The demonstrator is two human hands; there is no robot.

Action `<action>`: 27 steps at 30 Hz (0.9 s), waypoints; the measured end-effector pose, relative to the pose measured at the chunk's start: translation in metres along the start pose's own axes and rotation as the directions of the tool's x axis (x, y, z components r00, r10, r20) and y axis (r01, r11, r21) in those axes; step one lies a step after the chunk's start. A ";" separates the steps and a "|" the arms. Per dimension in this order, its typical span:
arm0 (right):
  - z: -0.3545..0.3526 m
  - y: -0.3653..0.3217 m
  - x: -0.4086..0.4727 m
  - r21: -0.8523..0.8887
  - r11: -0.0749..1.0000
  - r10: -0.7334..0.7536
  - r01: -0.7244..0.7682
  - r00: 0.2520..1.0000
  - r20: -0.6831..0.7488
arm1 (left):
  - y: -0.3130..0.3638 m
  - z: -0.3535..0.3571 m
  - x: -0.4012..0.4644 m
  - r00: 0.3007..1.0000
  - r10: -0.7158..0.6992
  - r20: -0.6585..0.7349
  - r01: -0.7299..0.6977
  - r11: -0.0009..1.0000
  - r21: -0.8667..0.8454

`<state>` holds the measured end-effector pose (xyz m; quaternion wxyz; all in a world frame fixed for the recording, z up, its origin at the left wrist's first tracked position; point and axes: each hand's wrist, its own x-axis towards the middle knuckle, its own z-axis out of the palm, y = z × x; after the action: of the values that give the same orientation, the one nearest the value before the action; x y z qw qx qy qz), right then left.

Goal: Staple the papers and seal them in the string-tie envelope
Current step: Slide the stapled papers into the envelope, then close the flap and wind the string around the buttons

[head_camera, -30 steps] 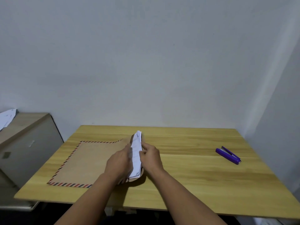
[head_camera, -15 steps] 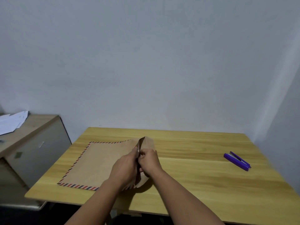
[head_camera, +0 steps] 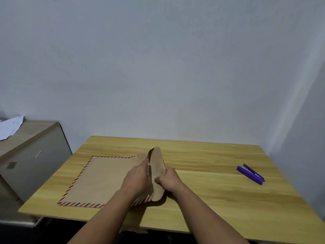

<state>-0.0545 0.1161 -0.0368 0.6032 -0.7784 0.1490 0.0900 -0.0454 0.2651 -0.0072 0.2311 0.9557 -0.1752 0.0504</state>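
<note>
A brown envelope [head_camera: 105, 180] with a red-and-blue striped border lies flat on the wooden table [head_camera: 211, 199], its mouth to the right. Its flap [head_camera: 157, 164] stands upright between my hands. My left hand [head_camera: 136, 181] rests on the envelope at the mouth, fingers against the flap's inner side. My right hand [head_camera: 168, 181] grips the flap from the outside, near a small round fastener. The papers are out of sight. A purple stapler [head_camera: 250, 174] lies on the table far to the right, untouched.
A grey cabinet [head_camera: 26, 161] stands left of the table, with loose white sheets [head_camera: 10, 127] on top. A plain wall runs behind the table and along its right side.
The white stack of papers that stood between my hands has slid into the envelope and is gone from view. The flap now stands up, held by my right hand.
</note>
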 end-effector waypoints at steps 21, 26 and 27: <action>-0.085 -0.063 0.140 -0.876 0.431 -0.391 0.215 0.920 0.034 | -0.040 0.049 0.075 0.997 0.049 0.057 -0.054 0.995 0.088; -0.067 -0.034 0.155 -0.897 0.261 -0.422 0.357 0.878 0.227 | -0.038 0.061 0.081 0.995 -0.028 0.096 -0.013 0.915 0.403; -0.066 -0.027 0.152 -0.897 0.244 -0.440 0.369 0.866 0.237 | -0.036 0.063 0.079 0.996 -0.024 0.084 -0.016 0.899 0.437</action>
<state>0.0951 0.0397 -0.0435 0.0586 -0.9915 -0.1133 -0.0252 0.0417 0.2412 -0.0645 0.0030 0.9848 -0.1673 0.0462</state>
